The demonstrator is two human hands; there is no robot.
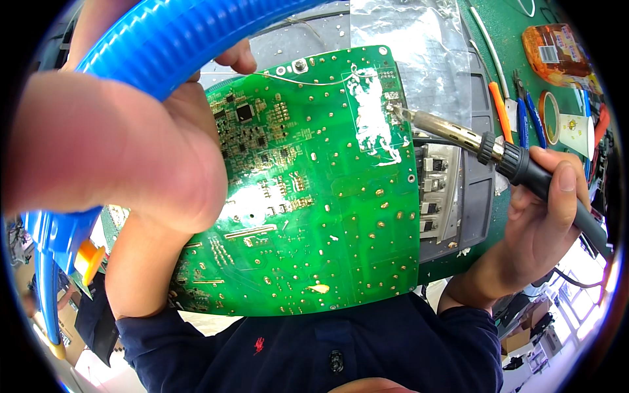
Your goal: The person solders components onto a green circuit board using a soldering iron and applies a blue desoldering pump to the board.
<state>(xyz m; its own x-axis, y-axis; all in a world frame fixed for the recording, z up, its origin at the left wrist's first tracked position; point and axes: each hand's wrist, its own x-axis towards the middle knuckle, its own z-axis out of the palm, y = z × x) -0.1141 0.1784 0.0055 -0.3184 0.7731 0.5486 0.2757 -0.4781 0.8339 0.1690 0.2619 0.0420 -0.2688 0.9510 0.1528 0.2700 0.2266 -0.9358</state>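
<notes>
My right hand (547,190) is closed around the dark handle of a soldering iron (458,133). The iron's tip touches or hovers just over the upper right part of a large green circuit board (367,242), beside a shiny, silvery solder patch (373,111). At the board's far edge, my left hand (239,57) pinches a thin solder wire (301,81) that runs rightward to the top of that patch. A blue corrugated hose (177,39) covers much of this hand. Close to the camera, a big blurred hand or arm (124,141) hides the board's left side; whose it is, I cannot tell.
Under the board is a grey tray (481,190) with a metal strip of black components (436,190) and a clear plastic bag (413,26). To the right lie an orange-handled tool (500,111), blue-handled pliers (523,118), a tape roll (550,118), a paper cup (576,134) and a snack packet (557,56).
</notes>
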